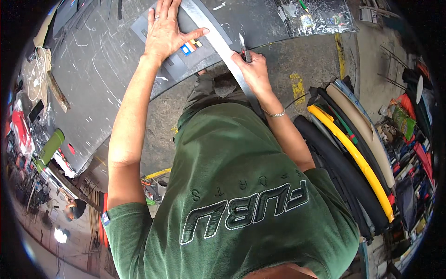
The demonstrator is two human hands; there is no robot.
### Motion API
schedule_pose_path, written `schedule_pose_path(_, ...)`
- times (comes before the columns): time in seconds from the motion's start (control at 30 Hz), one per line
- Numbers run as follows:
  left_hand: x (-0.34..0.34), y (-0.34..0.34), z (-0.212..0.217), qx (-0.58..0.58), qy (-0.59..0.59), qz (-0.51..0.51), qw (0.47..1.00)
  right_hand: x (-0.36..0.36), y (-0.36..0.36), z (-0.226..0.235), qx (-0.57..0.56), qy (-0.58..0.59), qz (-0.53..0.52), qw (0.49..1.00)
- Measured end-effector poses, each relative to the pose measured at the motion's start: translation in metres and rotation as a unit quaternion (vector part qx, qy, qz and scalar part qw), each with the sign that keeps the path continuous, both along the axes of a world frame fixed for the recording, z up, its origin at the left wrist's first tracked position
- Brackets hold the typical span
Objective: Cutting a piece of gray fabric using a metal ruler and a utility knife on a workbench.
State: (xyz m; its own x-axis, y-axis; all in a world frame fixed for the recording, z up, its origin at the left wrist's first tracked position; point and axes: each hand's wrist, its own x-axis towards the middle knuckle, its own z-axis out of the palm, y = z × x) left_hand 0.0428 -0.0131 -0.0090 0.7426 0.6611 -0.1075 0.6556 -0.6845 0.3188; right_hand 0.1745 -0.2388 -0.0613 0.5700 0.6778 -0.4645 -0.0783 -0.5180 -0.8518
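Observation:
My left hand (166, 33) lies flat with its fingers stretched over a grey sheet (175, 66) on the dark worktable (100, 65). A small multicoloured patch (191, 47) shows on the sheet beside that thumb. A long metal straightedge (211, 33) runs slantwise across the sheet, and its near end sticks out past the table edge. My right hand (253, 72) is closed round a utility knife (245, 50), blade pointing away from me. The thumb of this hand rests against the straightedge. The blade is apart from the sheet, just to its right.
Clear plastic with a green pencil (303, 6) lies at the far right of the table. Rolls of material, one of them yellow (353, 160), stand on my right. A wood stick (57, 91), a phone (36, 110) and a green roll (50, 146) lie at the left.

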Motion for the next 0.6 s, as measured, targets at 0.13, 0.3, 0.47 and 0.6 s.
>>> schedule_pose_path(0.13,-0.001,0.001,0.001,0.011,0.005,-0.006,1.0,-0.003,0.0,-0.008,0.021,0.021,-0.026,0.999)
schedule_pose_path(0.3,-0.027,0.017,-0.045,0.18,0.025,-0.053,0.982,-0.008,0.005,-0.005,0.041,0.034,-0.012,0.999)
schedule_pose_path(0.47,-0.01,0.005,-0.033,0.097,-0.069,-0.034,0.992,-0.002,-0.004,-0.014,0.037,0.057,-0.023,0.997)
schedule_pose_path(0.6,-0.013,0.006,-0.035,0.087,-0.074,-0.028,0.993,-0.004,-0.001,-0.001,0.026,0.07,-0.034,0.997)
